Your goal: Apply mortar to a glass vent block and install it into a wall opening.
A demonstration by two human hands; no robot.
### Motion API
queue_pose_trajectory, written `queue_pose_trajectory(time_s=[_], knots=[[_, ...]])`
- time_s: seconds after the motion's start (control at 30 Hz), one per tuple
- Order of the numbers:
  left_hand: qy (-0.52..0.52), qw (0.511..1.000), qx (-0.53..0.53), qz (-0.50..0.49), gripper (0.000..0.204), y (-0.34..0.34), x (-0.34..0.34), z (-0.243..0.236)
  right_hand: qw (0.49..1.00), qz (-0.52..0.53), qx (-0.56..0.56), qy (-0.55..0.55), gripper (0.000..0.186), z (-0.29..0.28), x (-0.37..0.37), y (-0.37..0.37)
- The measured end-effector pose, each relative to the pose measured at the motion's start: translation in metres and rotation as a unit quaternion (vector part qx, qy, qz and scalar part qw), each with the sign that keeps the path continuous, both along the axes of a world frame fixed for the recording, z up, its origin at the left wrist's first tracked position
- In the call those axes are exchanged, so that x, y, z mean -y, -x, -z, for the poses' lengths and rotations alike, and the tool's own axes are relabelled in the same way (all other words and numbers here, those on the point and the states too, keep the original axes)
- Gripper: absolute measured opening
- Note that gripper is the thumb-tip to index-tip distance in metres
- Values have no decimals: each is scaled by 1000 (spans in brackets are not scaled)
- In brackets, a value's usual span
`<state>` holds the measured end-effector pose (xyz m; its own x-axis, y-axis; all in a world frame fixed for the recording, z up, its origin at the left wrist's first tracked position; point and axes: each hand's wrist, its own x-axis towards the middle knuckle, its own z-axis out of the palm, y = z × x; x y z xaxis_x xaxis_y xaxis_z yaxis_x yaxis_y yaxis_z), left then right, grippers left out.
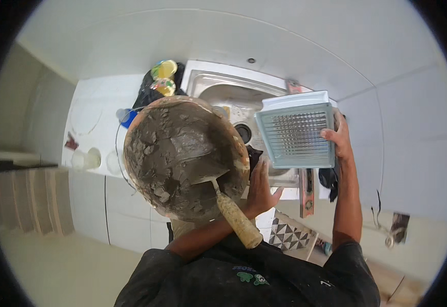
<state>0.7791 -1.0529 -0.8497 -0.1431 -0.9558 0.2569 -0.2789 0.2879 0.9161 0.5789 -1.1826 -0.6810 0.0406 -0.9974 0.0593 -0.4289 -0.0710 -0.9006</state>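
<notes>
A ribbed clear glass block [299, 135] is in my right hand [340, 135], its thumb on the near face and its fingers round the right edge. The block is held above the sink's right part. My left hand [261, 185] has its fingers stretched out and thumb apart, beside the right rim of a round bucket [243, 153]; whether it presses on the bucket I cannot tell. Wet grey mortar [167, 148] fills much of the bucket. A trowel [233, 215] rests with its blade in the mortar and its crusted handle over the near rim, toward my body.
Behind the block is a steel sink [208, 82] with a black drain [243, 134]. A red-edged spirit level [306, 197] lies below the block. Open cans [163, 86] and a black bag [145, 94] stand behind the bucket, and a glass [88, 158] to its left. Wires [378, 207] stick out from the right wall.
</notes>
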Motion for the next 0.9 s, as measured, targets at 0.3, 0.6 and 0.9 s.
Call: queue_pose_trajectory(time_s=[0.3, 0.6, 0.9], knots=[[-40, 918, -107, 379, 105, -80, -95, -32, 908, 303, 258, 135, 63, 14, -249, 6], [30, 903, -54, 425, 124, -167, -140, -135, 794, 374, 413, 243, 83, 22, -457, -176], [-366, 727, -81, 576, 95, -169, -174, -79, 792, 499, 350, 39, 89, 93, -562, -217]])
